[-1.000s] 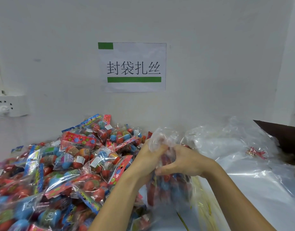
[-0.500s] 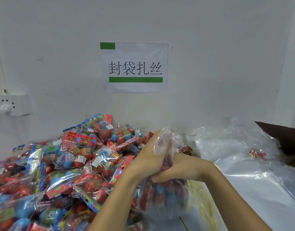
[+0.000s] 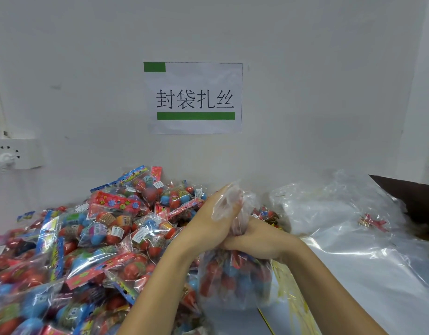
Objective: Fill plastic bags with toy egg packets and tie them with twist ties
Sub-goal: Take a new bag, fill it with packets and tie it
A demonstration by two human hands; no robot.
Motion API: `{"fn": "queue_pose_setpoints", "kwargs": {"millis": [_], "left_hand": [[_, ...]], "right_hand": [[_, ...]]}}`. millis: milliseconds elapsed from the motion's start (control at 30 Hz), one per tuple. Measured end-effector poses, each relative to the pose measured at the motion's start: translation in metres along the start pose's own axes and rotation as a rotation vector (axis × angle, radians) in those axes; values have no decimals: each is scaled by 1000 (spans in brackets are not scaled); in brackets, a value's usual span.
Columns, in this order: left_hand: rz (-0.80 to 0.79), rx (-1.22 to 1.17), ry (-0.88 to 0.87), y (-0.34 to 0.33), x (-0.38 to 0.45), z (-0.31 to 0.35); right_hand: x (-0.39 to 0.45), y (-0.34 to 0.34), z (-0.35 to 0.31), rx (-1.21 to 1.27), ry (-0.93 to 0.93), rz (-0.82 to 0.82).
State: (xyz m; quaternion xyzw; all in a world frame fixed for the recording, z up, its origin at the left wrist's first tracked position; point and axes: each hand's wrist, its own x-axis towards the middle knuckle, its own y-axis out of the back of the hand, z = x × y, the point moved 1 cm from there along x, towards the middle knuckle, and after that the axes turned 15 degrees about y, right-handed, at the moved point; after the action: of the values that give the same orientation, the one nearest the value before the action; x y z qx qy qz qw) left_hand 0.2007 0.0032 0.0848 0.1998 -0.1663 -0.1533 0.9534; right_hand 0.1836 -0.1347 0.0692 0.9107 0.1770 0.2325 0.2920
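A clear plastic bag [image 3: 235,276] filled with red and blue toy egg packets hangs in front of me at centre. My right hand [image 3: 262,240] is clenched around its gathered neck. My left hand [image 3: 206,226] presses against the neck from the left, fingers stretched up along the loose top of the bag [image 3: 229,201]. A large heap of toy egg packets [image 3: 87,243] covers the table on the left. Thin gold twist ties [image 3: 293,301] lie below and to the right of the bag; whether one is on the neck is hidden by my hands.
A pile of empty clear bags [image 3: 329,209] lies at the right, with a small red packet [image 3: 373,222] on it. A dark box edge [image 3: 412,197] is at far right. A paper sign [image 3: 194,97] and a wall socket [image 3: 15,153] are on the white wall.
The filled bag has been lifted slightly and its neck gathered tighter. My left hand's fingers have straightened upward along the bag top while my right hand stayed clenched below.
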Motion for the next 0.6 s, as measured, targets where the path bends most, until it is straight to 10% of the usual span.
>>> {"fn": "queue_pose_setpoints", "kwargs": {"millis": [600], "left_hand": [[-9,-77,21,9,6,-13]], "right_hand": [[3,-5,-1,113,-10,82]]}}
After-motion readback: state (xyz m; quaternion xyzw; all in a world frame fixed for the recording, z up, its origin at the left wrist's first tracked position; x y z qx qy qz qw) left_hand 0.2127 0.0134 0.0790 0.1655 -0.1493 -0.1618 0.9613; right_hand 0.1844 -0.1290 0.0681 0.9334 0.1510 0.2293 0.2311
